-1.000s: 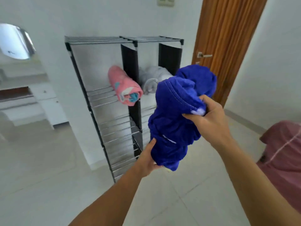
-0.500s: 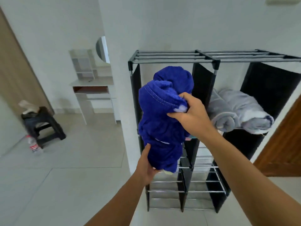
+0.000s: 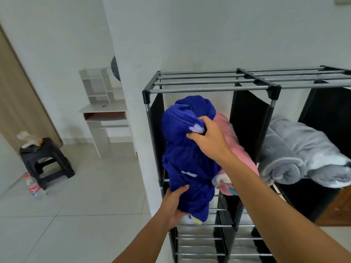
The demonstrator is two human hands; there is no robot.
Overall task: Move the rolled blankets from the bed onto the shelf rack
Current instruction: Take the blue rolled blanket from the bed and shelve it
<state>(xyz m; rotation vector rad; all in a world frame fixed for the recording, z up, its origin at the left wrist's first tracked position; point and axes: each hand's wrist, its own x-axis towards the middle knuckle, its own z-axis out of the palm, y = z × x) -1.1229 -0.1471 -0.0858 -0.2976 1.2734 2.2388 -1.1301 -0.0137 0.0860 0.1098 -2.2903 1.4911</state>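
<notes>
I hold a rolled blue blanket (image 3: 187, 158) upright in front of the left compartment of the black shelf rack (image 3: 212, 86). My left hand (image 3: 173, 205) cups its bottom end. My right hand (image 3: 206, 138) grips its upper part. A rolled pink blanket (image 3: 233, 147) lies in that left compartment, just behind and right of the blue one. A rolled grey blanket (image 3: 296, 154) lies in the right compartment. The bed is out of view.
Lower rack shelves (image 3: 199, 243) of metal bars sit below my hands. A white desk (image 3: 106, 118) stands against the far wall. A black stool (image 3: 45, 160) and a plastic bottle (image 3: 34, 186) are on the tiled floor at left. A wooden door (image 3: 334, 209) is at lower right.
I have stepped closer to the rack and the view swung left. The blue blanket now hangs right at the left compartment, with the pink roll showing behind it. Both hands keep their grip.
</notes>
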